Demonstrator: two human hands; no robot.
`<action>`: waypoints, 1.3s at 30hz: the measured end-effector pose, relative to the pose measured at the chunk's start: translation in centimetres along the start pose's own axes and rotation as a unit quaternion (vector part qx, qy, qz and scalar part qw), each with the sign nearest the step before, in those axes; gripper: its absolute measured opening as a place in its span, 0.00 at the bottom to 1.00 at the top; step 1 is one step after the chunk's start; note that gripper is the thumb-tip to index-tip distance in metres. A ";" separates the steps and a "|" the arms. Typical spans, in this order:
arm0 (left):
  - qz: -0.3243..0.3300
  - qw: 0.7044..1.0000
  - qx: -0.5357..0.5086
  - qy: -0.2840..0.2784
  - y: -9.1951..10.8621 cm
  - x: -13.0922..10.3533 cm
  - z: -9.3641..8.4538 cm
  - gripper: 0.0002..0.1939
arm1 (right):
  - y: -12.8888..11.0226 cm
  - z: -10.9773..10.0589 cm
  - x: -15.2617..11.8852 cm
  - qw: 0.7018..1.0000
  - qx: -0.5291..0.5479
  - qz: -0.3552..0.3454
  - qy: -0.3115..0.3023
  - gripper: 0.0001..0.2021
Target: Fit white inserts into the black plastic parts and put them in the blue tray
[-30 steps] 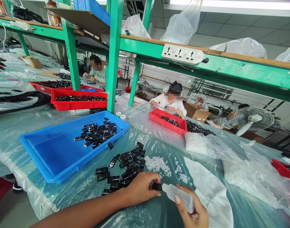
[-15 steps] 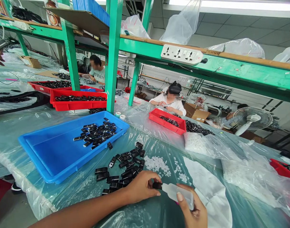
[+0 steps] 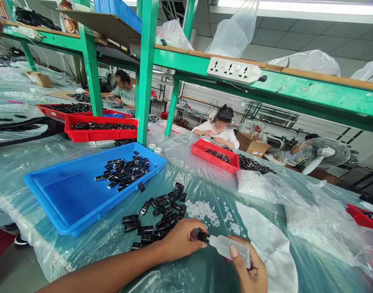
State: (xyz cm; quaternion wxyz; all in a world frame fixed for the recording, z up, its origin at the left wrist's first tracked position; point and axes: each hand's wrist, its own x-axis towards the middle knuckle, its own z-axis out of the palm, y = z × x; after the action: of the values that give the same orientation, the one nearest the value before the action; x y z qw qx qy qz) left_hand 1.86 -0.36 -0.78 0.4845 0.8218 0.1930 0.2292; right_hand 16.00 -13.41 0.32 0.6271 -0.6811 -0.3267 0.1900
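Note:
Between thumb and fingers, my left hand (image 3: 184, 240) pinches a small black plastic piece (image 3: 203, 237). My right hand (image 3: 250, 264) is closed around a translucent squeeze bottle (image 3: 232, 249), tilted so its narrow nozzle points left at the black piece. The nozzle tip meets or nearly meets the piece's end; I cannot tell if it touches. Loose black pieces (image 3: 163, 213) lie in a pile just behind my left hand. Small white bits (image 3: 203, 212) are scattered on the plastic-covered table beyond both hands. A white sheet (image 3: 271, 248) lies beside my right hand.
A blue tray (image 3: 61, 171) on the left holds more black pieces. Red trays (image 3: 103, 136) stand behind it, another red tray (image 3: 215, 156) farther back. Bags of white bits (image 3: 256, 183) lie on the right. A green shelf post (image 3: 146, 73) rises mid-table. Co-workers sit beyond.
The bottle has shifted slightly right, and the black piece has turned a little in my left fingers. At far left, another person's hand has moved up, mostly out of view.

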 end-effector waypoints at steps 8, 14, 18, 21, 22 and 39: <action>0.005 0.999 0.053 0.001 0.0 -0.1 0.0 0.10 | -0.2 0.1 -0.4 0.998 -0.042 -0.041 0.006 0.21; -0.007 1.000 0.010 0.004 0.1 -0.1 0.1 0.10 | -0.3 -0.1 -0.1 1.000 -0.010 0.001 0.002 0.20; -0.030 0.999 -0.025 -0.010 0.0 0.0 0.1 0.12 | -0.2 -0.1 0.0 0.999 0.012 0.035 0.008 0.22; -0.028 0.999 -0.020 -0.009 -0.1 0.0 0.3 0.12 | -0.2 0.1 -0.2 1.000 0.003 0.002 0.011 0.22; -0.026 1.000 -0.013 -0.008 -0.1 0.0 0.3 0.11 | -0.2 0.1 -0.3 1.000 -0.003 -0.013 0.010 0.22; -0.022 1.000 0.021 -0.005 0.3 0.0 0.1 0.11 | 0.1 0.3 -0.5 0.997 -0.025 -0.071 0.024 0.20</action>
State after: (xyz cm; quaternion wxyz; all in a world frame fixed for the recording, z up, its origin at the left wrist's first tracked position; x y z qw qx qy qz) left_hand 1.90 -0.60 -0.53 0.4730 0.8287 0.2132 0.2101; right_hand 15.45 -13.54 0.09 0.6292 -0.6762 -0.3639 0.1201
